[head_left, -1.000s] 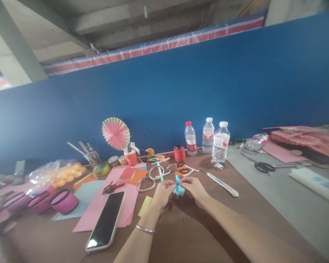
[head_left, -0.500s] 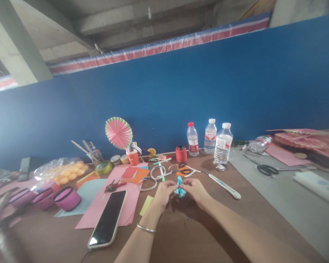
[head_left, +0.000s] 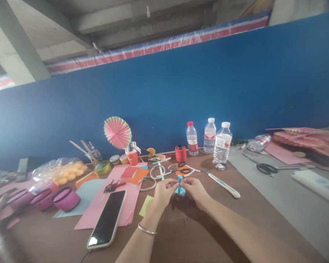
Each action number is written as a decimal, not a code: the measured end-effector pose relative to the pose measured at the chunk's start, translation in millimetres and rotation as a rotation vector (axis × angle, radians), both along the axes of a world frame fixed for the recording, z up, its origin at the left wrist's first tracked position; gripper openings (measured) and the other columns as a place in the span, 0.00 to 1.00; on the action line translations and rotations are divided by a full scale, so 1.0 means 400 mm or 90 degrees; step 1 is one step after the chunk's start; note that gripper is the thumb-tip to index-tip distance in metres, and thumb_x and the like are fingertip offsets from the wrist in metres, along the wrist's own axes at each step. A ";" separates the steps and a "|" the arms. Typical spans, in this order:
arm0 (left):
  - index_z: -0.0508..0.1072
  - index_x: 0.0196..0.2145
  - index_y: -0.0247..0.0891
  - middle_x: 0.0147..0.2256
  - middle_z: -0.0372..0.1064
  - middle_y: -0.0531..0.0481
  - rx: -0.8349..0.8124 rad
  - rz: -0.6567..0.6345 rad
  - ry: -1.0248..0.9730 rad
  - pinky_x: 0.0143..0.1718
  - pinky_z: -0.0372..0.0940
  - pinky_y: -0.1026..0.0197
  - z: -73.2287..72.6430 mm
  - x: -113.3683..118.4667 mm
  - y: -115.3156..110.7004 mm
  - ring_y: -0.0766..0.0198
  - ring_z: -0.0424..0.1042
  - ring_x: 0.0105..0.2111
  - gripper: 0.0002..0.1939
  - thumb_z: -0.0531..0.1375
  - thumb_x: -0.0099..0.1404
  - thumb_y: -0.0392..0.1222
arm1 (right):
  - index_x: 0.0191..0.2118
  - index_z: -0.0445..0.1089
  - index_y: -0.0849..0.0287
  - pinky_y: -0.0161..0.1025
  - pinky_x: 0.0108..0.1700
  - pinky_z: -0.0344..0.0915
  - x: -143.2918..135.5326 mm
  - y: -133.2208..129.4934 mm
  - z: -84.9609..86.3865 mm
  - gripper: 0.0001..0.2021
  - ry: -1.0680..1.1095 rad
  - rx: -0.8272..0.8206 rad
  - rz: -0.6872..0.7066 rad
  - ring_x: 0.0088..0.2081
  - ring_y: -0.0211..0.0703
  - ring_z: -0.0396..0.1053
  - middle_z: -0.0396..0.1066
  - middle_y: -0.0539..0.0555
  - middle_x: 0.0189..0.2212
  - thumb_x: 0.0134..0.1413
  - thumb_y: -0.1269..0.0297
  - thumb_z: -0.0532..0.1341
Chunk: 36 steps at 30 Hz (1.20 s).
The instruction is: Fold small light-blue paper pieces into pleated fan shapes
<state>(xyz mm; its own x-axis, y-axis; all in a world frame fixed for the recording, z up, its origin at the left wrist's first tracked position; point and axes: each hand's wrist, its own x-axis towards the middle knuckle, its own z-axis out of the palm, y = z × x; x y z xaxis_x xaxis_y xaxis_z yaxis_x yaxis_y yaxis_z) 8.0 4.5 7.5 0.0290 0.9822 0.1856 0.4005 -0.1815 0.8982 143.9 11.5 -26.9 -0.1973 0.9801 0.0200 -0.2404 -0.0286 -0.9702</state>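
Observation:
A small light-blue folded paper piece (head_left: 180, 190) is held up over the brown table, pinched in at its middle. My left hand (head_left: 165, 190) grips its left side between thumb and fingertips. From the right, my right hand (head_left: 195, 190) pinches the same piece, so the two sets of fingertips almost meet. Exactly how the paper is folded between the fingers is hidden. Just beyond my hands lie black-handled scissors (head_left: 184, 170) and white paper strips (head_left: 192, 170). A yellow paper slip (head_left: 146, 205) rests beside my left wrist.
A phone (head_left: 107, 219) lies on pink paper (head_left: 83, 220) at left. The white craft knife (head_left: 224, 185) lies right of my hands, blade outward. Bottles (head_left: 222, 144), a red thread spool (head_left: 180, 153) and an orange cup (head_left: 132, 157) with a paper fan (head_left: 117, 133) stand along the blue wall.
The blue paper's upper part stands slightly taller and narrower between my fingertips. Both hands keep their pinch in nearly the same place. The view has shifted slightly.

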 end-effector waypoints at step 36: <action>0.66 0.31 0.34 0.19 0.56 0.56 0.054 -0.084 0.099 0.21 0.48 0.71 0.007 -0.015 -0.014 0.73 0.52 0.19 0.10 0.53 0.55 0.44 | 0.23 0.57 0.62 0.28 0.13 0.34 0.003 0.001 -0.009 0.15 0.167 -0.067 0.082 0.11 0.25 0.40 0.45 0.41 0.11 0.39 0.57 0.61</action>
<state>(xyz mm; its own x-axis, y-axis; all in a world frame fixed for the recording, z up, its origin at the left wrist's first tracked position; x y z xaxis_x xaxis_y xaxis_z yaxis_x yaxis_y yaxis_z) 2.2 -1.1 10.3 0.1914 0.9488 0.2512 0.5012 -0.3145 0.8062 144.9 11.8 -30.4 -0.3221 0.9466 -0.0137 -0.4698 -0.1723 -0.8658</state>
